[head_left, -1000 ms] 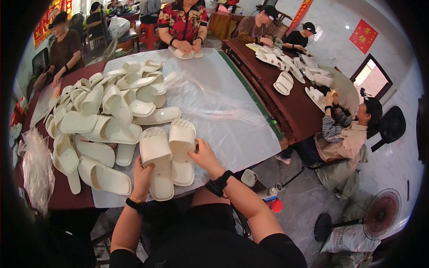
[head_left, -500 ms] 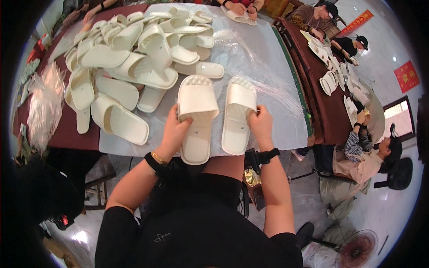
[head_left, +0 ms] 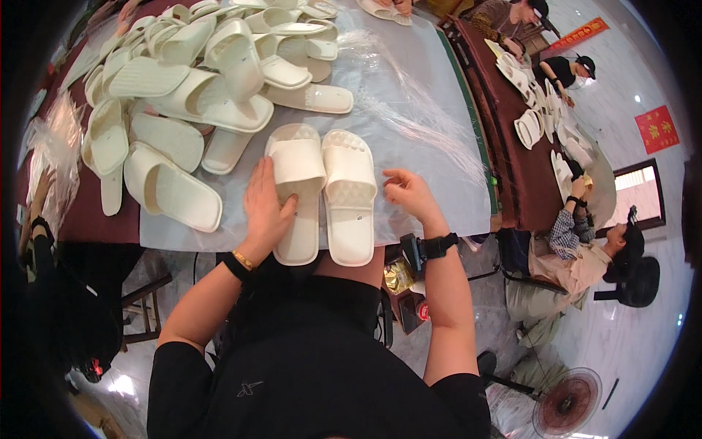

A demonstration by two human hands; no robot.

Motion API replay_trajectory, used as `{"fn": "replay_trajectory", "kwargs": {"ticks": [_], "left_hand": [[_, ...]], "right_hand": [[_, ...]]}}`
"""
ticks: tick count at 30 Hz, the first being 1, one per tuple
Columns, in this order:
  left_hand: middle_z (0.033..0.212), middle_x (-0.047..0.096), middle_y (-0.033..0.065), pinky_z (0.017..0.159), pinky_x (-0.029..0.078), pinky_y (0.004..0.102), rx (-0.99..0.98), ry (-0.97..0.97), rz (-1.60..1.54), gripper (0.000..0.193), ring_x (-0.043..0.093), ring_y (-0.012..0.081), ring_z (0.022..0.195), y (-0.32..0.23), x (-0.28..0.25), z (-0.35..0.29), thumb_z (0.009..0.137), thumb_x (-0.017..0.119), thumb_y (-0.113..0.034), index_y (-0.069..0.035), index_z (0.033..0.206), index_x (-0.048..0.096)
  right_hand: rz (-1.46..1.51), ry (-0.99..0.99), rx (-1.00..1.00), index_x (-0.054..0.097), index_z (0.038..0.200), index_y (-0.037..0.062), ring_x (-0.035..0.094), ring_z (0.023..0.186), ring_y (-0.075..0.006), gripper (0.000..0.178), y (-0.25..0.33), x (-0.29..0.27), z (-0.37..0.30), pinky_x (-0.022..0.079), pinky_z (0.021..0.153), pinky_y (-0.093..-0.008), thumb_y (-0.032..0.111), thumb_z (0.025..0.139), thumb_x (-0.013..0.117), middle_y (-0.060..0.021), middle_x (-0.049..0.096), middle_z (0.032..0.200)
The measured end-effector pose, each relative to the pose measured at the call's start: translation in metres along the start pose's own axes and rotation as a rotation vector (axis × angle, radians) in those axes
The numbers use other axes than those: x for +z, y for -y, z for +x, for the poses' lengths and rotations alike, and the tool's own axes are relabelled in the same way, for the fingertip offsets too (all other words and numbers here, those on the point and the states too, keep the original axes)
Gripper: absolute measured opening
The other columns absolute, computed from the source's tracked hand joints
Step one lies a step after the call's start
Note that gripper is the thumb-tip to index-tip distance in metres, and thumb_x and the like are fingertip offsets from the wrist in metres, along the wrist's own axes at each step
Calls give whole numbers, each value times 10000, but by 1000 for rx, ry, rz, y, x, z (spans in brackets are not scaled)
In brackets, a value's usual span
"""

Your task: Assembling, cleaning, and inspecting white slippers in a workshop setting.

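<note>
Two white open-toed slippers lie side by side at the table's near edge, toes pointing away from me and heels overhanging it. My left hand is on the left slipper, its fingers along the outer side and its thumb over the insole. The right slipper touches the left one along the inner edge. My right hand is off to the right of the pair, holding nothing, with its fingers loosely bent and apart. A heap of similar white slippers covers the table's left part.
Pale sheeting covers the table, with clear plastic film on it. A crumpled plastic bag lies at the left, where another person's hand reaches in. People work at a second table on the right. A fan stands lower right.
The two slippers have come together; the right one moved left against the other. My right hand has let go of it and drawn away. My left hand stays on the left slipper, fingers straighter.
</note>
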State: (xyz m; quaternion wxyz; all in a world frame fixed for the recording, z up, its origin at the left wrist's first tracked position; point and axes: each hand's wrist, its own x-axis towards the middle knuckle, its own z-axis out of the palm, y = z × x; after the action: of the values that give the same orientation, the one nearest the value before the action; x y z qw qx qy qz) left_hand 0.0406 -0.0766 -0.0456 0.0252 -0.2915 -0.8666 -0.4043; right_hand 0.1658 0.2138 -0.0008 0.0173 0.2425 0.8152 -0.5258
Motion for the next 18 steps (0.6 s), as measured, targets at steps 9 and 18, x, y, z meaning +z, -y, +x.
{"fn": "replay_trajectory", "kwargs": {"ticks": [9,18], "left_hand": [[1419,375,277,1116,215,475,102,45,-34,825,342,403,1327,-5,17,-3,724,662,-112,80,1423,269],[1445,345,269,1117,210,483,105,42,-74,774,327,407,1336,-2,2,-3,759,630,-85,39,1437,279]], "right_hand": [[-670,-831,72,619,976,30,578,951,-416,221,-87,-52,25,471,807,-513,154,858,479,-262,586,967],[-723,-756,88,589,991,-7,636,842,-422,200,-41,-35,19,526,721,-494,101,885,459,-273,557,1049]]}}
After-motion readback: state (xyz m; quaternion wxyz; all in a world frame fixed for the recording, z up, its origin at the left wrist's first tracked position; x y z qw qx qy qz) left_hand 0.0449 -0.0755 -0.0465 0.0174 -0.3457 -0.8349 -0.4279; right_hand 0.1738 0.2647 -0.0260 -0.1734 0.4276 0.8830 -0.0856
